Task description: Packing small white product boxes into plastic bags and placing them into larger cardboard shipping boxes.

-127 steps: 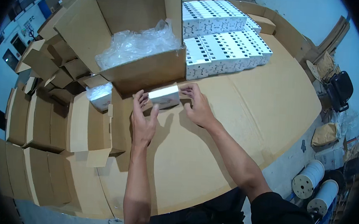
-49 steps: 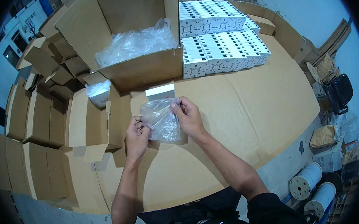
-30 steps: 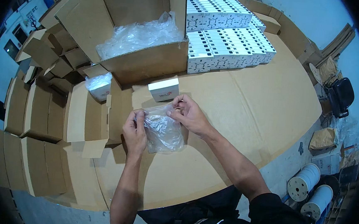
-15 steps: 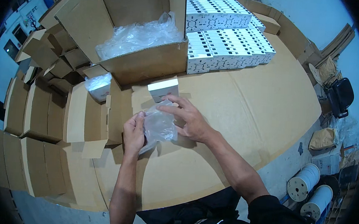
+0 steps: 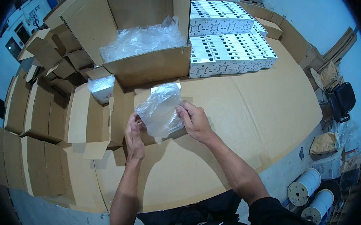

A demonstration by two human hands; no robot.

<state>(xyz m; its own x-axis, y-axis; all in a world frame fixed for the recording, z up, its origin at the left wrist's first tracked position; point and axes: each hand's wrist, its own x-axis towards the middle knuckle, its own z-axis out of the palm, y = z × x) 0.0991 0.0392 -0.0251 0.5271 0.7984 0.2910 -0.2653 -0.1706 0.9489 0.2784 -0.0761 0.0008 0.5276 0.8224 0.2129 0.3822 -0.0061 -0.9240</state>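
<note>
A clear plastic bag is stretched between my two hands above the cardboard-covered table. My right hand pinches its right edge between thumb and fingers. At the bag's lower left edge, my left hand grips it, the fingertips partly hidden behind the film. Just beyond the bag stands a small white box, mostly covered from sight by the plastic.
A large open carton full of clear bags stands at the back. White printed boxes are stacked right of it. On the left, an open carton holds a plastic-wrapped white box, near several other open cartons.
The bag has been raised and spread out, now covering most of the small white box. My right hand has shifted from the bag's top to its right edge.
</note>
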